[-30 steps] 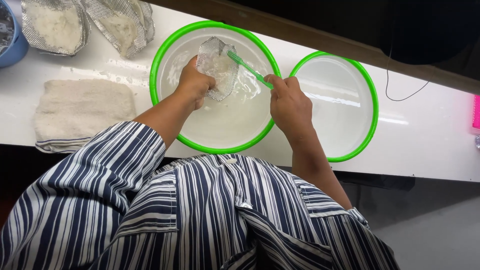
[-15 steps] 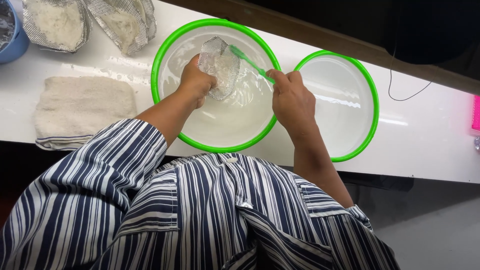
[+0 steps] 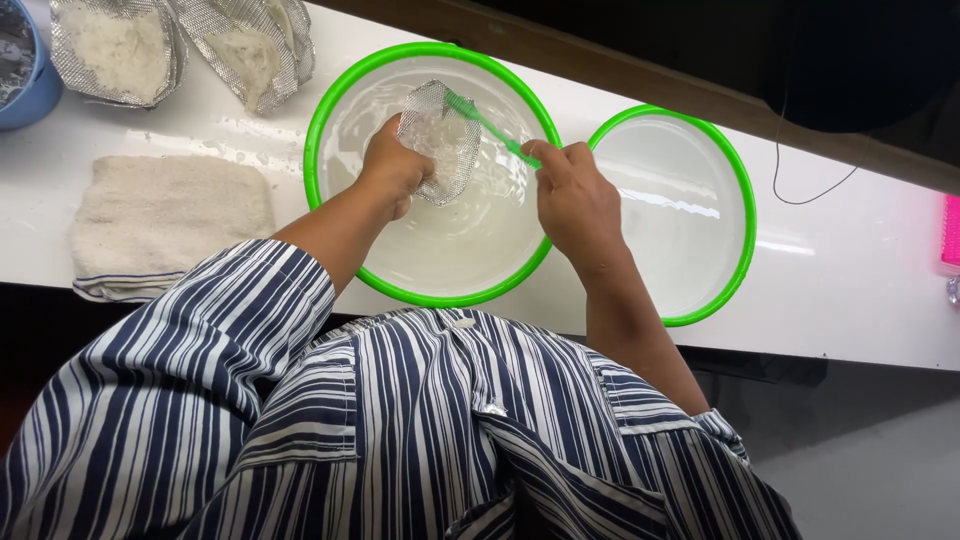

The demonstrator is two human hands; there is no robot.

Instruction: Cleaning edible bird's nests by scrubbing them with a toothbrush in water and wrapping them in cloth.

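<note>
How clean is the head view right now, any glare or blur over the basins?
Head view: sharp overall, no motion blur on the left hand or right hand; bright glare streaks on the water in the left basin and across the right basin; the white counter is nearly washed out; the background beyond is very dark.

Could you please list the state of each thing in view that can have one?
Left hand: gripping the mesh piece over the near basin.
Right hand: holding the green brush, bristles on the mesh.
Near basin: holds water.
Far basin: holds water, untouched.
Towel: folded, lying flat.
Two mesh pieces: lying at the table's back.
</note>
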